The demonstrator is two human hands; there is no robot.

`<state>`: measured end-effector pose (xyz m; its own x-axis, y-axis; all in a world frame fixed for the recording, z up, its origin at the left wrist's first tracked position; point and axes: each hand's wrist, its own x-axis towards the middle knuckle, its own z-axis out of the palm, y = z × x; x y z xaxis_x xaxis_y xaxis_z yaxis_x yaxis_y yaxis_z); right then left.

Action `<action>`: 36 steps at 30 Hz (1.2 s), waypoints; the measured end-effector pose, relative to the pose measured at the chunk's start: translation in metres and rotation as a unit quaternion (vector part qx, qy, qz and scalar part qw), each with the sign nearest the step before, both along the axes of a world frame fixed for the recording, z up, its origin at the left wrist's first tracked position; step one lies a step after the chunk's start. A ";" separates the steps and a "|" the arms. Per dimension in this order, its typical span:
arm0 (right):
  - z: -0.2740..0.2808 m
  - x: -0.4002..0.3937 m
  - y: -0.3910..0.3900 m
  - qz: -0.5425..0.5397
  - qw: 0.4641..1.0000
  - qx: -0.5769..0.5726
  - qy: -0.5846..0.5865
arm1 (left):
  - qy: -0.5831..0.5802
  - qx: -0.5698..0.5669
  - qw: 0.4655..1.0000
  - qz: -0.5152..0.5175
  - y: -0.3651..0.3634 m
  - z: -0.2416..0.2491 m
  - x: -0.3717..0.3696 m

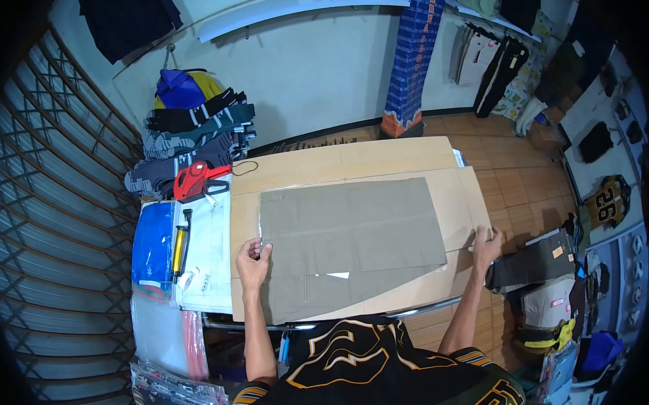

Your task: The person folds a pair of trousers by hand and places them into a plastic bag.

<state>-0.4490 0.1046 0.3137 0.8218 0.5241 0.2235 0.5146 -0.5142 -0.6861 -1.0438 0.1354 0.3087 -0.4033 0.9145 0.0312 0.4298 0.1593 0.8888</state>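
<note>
A grey-brown folded cloth garment (351,227) lies flat on a cardboard sheet (458,197). Its lower part slants up toward the right, and a small white patch shows near its lower middle. Along the garment's left edge runs a shiny strip that looks like clear plastic. My left hand (253,265) is at that edge, thumb and fingers pinched together; what lies between them is too small to make out. At the opposite side, my right hand (486,246) has its fingers curled over the right edge of the cardboard.
Left of the cardboard lie a red tape dispenser (197,180), a yellow-and-black cutter-like tool (179,248) and a blue plastic pack (152,242). Folded clothes (192,147) are piled at the back left. More folded garments (533,260) are stacked at right. A blue wrapped pillar (413,54) stands behind.
</note>
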 end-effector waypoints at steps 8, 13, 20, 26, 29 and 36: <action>0.088 -0.062 -0.022 0.121 0.685 0.525 0.490 | -0.063 0.018 0.998 -0.015 -0.002 -0.005 -0.008; 0.084 -0.148 -0.011 0.082 0.728 0.421 0.535 | -0.108 0.029 0.993 -0.028 -0.006 -0.002 -0.016; 0.026 -0.243 -0.021 0.314 0.777 0.173 0.518 | -0.178 0.029 0.984 -0.011 -0.025 -0.002 -0.035; 0.062 -0.313 -0.030 0.581 0.773 0.058 0.249 | -0.223 0.056 0.973 -0.007 -0.039 -0.038 -0.059; 0.052 -0.336 -0.030 0.592 0.801 0.054 0.072 | -0.236 0.041 0.971 -0.003 -0.046 -0.034 -0.060; 0.046 -0.336 -0.018 0.541 0.831 0.122 -0.035 | -0.141 -0.012 0.990 0.002 -0.047 0.003 -0.041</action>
<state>-0.7846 0.0865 0.3592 -0.1205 0.8800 0.4594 0.6284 0.4259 -0.6510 -1.0852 0.0885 0.3113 -0.3962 0.9121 -0.1048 0.1638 0.1826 0.9695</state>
